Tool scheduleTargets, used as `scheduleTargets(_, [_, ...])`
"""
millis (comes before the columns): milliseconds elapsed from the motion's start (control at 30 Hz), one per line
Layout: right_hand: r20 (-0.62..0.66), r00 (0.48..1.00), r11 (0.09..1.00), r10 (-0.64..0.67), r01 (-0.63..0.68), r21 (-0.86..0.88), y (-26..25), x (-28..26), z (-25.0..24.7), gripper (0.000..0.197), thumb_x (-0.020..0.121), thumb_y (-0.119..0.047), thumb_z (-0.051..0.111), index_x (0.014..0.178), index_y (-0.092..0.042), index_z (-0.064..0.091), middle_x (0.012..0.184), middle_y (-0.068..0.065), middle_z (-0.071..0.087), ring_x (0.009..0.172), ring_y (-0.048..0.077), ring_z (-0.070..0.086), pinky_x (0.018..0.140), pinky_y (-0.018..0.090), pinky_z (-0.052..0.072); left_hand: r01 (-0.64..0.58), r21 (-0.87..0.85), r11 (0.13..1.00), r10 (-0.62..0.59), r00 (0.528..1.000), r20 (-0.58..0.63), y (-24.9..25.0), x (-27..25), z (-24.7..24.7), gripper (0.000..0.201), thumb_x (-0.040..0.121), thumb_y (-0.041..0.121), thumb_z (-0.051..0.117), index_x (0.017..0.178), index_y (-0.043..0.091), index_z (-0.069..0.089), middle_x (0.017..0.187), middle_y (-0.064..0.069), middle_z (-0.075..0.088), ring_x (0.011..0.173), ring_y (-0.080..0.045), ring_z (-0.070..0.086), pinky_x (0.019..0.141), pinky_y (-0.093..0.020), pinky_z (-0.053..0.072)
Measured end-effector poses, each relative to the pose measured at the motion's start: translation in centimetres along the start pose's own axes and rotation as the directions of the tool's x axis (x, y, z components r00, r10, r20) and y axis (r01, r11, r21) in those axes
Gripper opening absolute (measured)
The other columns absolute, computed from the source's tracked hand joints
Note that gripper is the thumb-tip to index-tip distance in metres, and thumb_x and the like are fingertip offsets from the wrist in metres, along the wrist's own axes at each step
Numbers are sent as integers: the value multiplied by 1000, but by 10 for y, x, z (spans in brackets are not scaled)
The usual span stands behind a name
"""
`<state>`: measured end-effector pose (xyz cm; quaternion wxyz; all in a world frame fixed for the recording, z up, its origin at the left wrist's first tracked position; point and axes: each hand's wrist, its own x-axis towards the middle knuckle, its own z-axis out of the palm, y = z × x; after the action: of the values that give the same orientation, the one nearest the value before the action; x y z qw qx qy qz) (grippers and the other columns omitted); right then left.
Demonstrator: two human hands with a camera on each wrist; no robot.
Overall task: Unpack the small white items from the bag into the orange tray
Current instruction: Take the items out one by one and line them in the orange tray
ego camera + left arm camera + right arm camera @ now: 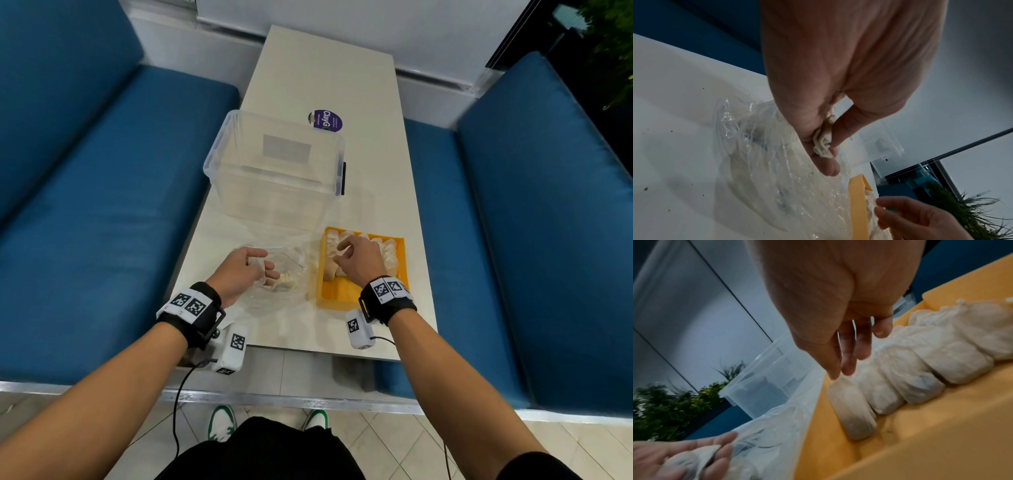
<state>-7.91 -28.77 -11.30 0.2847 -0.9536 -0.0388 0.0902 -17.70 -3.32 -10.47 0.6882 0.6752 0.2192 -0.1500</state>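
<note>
My left hand [264,270] [828,148] is just above the mouth of the clear plastic bag [286,286] [766,154] and pinches one small white pouch [823,142] between thumb and fingers. More pale pouches show through the bag. To its right stands the orange tray [342,296] [931,426], with a row of several white pouches [910,374] across its far half. My right hand [342,255] [849,365] hangs over that row with fingers loosely extended and holds nothing. Its fingertips are close over the nearest pouch [853,410].
An empty clear storage box [274,171] stands behind the bag on the white table [376,178]. A round purple sticker [325,120] lies past it. Blue benches [102,205] flank the table. The tray's near half is bare.
</note>
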Motion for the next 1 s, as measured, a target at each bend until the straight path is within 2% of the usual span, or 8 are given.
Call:
scheduleTargets(133, [-100, 982, 981, -162, 171, 95, -20, -7, -2, 7, 89, -22, 69, 95, -19, 70, 72, -7, 65, 64, 8, 59, 63, 30, 52, 40, -135, 990, -27, 995, 98, 3, -4, 4, 42, 98, -12, 54, 137, 1, 44, 123, -26, 66, 99, -34, 72, 80, -46, 64])
scheduleTargets(267, [4, 928, 905, -372, 361, 224, -55, -19, 4, 7, 89, -22, 74, 94, -18, 76, 77, -4, 69, 66, -4, 56, 64, 12, 40, 43, -166, 985, -15, 986, 168, 7, -6, 12, 41, 100, -8, 56, 138, 2, 43, 123, -23, 71, 93, -30, 70, 68, -37, 62])
scheduleTargets(367, [123, 879, 878, -460, 429, 212, -70, -23, 12, 13, 88, -24, 76, 101, -20, 76, 83, -4, 70, 71, -8, 54, 67, 10, 36, 22, -170, 985, 6, 986, 164, 8, -6, 16, 47, 98, -8, 60, 141, -1, 43, 110, -22, 73, 86, -28, 71, 60, -31, 54])
scheduleTargets(500, [162, 888, 898, -430, 402, 180, -71, -23, 21, 15, 87, -24, 77, 101, -18, 78, 89, -2, 67, 68, -9, 51, 71, 12, 34, -3, -176, 984, 38, 979, 198, 12, -7, 15, 47, 98, -13, 53, 142, -1, 43, 112, -23, 71, 89, -30, 72, 62, -31, 52])
scheduleTargets(600, [144, 908, 907, -394, 359, 218, -71, -24, 20, 11, 85, -21, 79, 93, -14, 77, 89, -1, 66, 68, -12, 53, 66, 7, 34, 19, -231, 973, 38, 970, 240, 14, -8, 12, 48, 98, -20, 40, 141, 1, 44, 121, -27, 68, 98, -39, 74, 71, -37, 60])
scheduleTargets(700, [138, 927, 920, -350, 312, 238, -72, -24, 17, 8, 87, -17, 77, 91, -11, 75, 83, -6, 67, 67, -13, 53, 63, 7, 37, 37, -239, 970, 19, 974, 226, 13, -7, 11, 45, 98, -20, 33, 139, -6, 47, 126, -31, 64, 104, -45, 72, 78, -44, 60])
scheduleTargets(867, [112, 946, 928, -305, 269, 259, -71, -22, 15, 2, 88, -17, 76, 88, -16, 75, 75, -11, 66, 64, -4, 55, 66, 12, 40, 35, -173, 984, 1, 979, 204, 13, -7, 11, 28, 103, -4, 50, 128, -11, 59, 124, -32, 67, 94, -36, 73, 69, -36, 57])
scheduleTargets(1000, [66, 923, 912, -379, 361, 193, -71, -27, 20, 17, 87, -20, 75, 103, -20, 72, 90, -7, 66, 74, -1, 51, 75, 19, 39, 7, -159, 987, 11, 994, 109, 11, -7, 11, 18, 101, 2, 60, 114, -10, 65, 115, -29, 71, 91, -40, 76, 63, -34, 61])
